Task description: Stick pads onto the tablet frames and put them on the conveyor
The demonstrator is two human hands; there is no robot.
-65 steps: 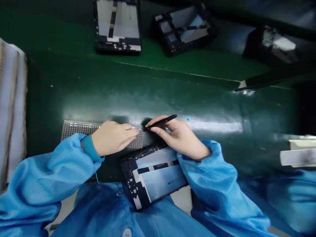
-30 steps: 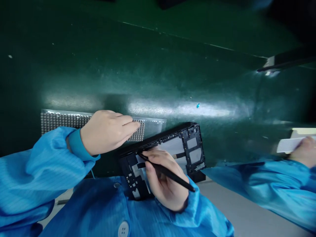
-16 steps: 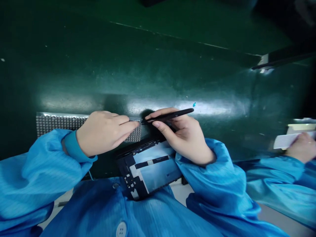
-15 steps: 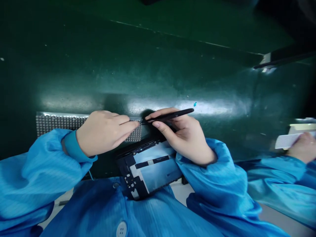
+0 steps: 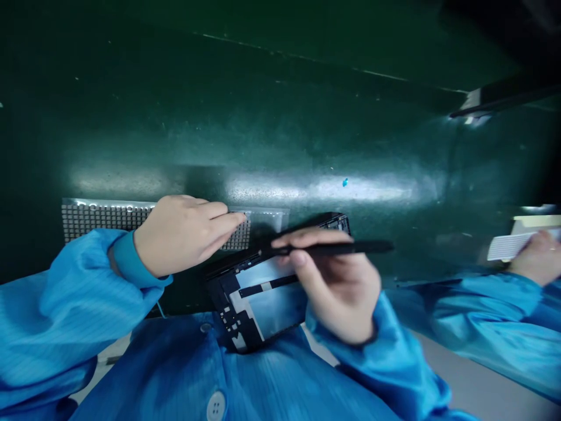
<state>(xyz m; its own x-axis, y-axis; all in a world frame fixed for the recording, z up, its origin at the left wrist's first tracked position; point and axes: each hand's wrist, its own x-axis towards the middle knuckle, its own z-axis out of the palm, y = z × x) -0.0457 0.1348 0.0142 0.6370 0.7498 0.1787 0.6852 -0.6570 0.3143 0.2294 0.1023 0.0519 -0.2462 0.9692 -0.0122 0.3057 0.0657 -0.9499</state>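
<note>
My left hand is closed over a clear sheet of small grey pads, its index finger and thumb pressed together near the sheet's right part. What lies under the palm is hidden. In my right hand, held like a pen between thumb and fingers, are slim black tweezers, blurred by motion. Their tip points left, over the upper edge of an opened tablet-like device. This device leans at the table's front edge against my blue coat, its silvery-blue inner face and black parts showing. My right hand covers part of it.
The green table stretches ahead. A small blue scrap lies on it. At the right, a co-worker's hand holds a white striped sheet. A dark stand reaches in at the upper right.
My right hand with the tweezers has moved down and right, from the sheet's edge to over the device. The sheet's clear right end now shows. My left hand has stayed in place.
</note>
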